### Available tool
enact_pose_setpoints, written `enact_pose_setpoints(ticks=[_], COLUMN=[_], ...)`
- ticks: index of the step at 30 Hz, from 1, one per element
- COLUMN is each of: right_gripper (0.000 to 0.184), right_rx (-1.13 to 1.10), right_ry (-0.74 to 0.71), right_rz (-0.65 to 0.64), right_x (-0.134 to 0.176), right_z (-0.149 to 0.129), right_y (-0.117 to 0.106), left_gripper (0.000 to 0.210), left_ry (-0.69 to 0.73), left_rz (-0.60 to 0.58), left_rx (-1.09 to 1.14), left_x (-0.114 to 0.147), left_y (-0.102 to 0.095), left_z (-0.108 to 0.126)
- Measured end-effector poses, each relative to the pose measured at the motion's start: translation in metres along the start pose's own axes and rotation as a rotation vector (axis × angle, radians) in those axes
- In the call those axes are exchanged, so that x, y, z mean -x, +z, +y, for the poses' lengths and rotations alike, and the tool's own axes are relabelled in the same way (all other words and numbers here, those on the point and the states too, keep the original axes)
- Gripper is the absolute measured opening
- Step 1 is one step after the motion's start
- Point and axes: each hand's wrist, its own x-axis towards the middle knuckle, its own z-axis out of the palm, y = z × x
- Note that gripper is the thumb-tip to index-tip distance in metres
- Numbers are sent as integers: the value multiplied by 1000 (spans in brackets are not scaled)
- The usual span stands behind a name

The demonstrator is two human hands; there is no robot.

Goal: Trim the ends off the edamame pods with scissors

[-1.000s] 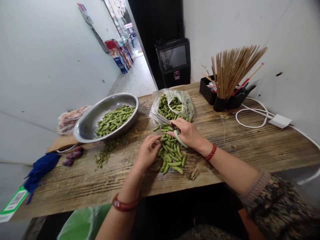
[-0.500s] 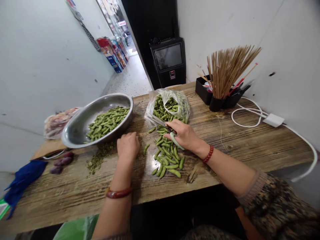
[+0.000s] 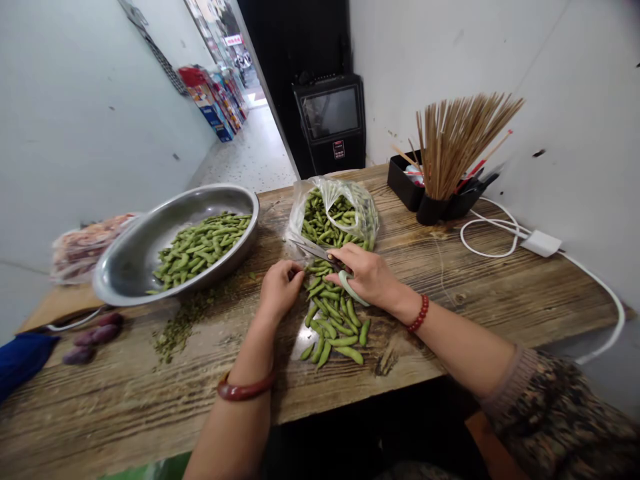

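Note:
My right hand [image 3: 367, 273] is closed around a pair of scissors [image 3: 313, 249] with pale green handles. Their blades point left, just in front of an open clear plastic bag [image 3: 370, 200] full of green soybean pods. Below the scissors, loose soybean pods [image 3: 333, 327] lie in a pile on the wooden table [image 3: 410, 320]. At the pile's left edge is my left hand [image 3: 281, 288], fingers curled and thumb against them; whatever they may hold is hidden. To the left, a big oval metal basin [image 3: 130, 257] contains many more pods.
Small green trimmings [image 3: 177, 330] are scattered before the basin. Purple-red bulbs [image 3: 95, 337], a blue cloth [image 3: 25, 360] and a bagged pinkish item [image 3: 85, 247] lie far left. A black holder [image 3: 405, 183] with wooden sticks [image 3: 455, 147] and a white cable adapter [image 3: 541, 243] sit right.
My left hand has moved right and away from me to the loose pile, and the single pod beside it no longer shows. My right hand stays with the scissors. The view has shifted slightly.

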Motion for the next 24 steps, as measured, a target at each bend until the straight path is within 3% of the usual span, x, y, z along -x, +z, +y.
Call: enact_pose_setpoints(ticks=[5, 9, 14, 24], right_gripper=[37, 40, 42, 52], right_rx=[47, 75, 73, -62], right_ry=[13, 16, 13, -3], right_rz=[-7, 2, 17, 43], right_x=[-1, -2, -2, 2], right_z=[1, 3, 3, 7], right_y=[-1, 1, 1, 5], left_gripper=[21, 36, 30, 27], left_ry=[-310, -419, -446, -262], left_rz=[-75, -158, -241, -339], left_rx=[807, 1169, 1260, 1213], left_x=[9, 13, 15, 21], left_y=[-14, -17, -14, -12], left_z=[11, 25, 32, 44])
